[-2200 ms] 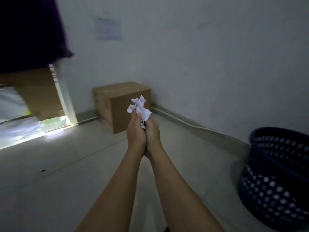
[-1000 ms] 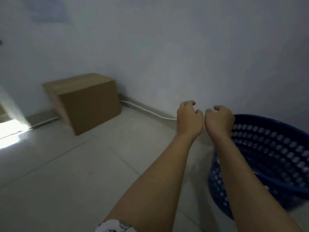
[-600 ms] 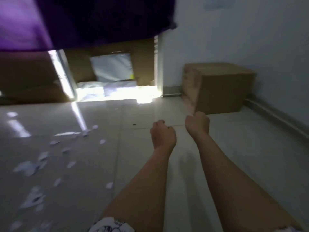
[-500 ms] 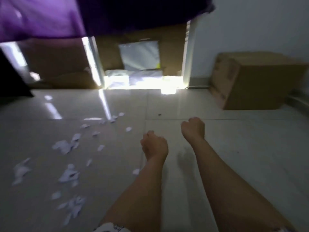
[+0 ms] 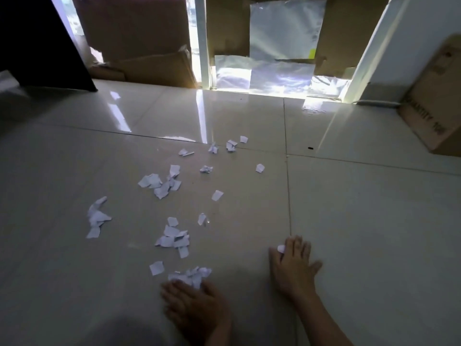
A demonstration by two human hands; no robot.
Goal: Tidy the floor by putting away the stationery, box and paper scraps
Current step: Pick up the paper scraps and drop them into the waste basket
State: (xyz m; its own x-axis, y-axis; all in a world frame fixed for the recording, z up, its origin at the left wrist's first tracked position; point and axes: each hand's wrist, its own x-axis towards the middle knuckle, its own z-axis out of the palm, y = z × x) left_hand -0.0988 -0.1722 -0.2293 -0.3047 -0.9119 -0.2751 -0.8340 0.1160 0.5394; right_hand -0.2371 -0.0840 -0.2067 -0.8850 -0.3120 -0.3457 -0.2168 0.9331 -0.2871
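Several white paper scraps (image 5: pixel 162 183) lie scattered over the glossy tiled floor (image 5: pixel 361 208), left of centre. My left hand (image 5: pixel 197 308) rests low on the floor, its fingertips spread over a small heap of scraps (image 5: pixel 193 273). My right hand (image 5: pixel 294 263) lies flat on the tile with fingers spread, and one small scrap (image 5: pixel 281 248) touches its fingers. Neither hand has closed around anything. A brown cardboard box (image 5: pixel 436 103) stands at the right edge against the wall.
Flattened cardboard sheets (image 5: pixel 139 38) and plastic film (image 5: pixel 284 31) cover a bright doorway at the back. A dark panel (image 5: pixel 37 41) stands at the far left. A small dark speck (image 5: pixel 310 148) lies on the floor.
My view has swung from the blue basket to the scattered scraps. Both hands, earlier empty fists in the air, have dropped to the floor and spread out, the left onto a heap of scraps.
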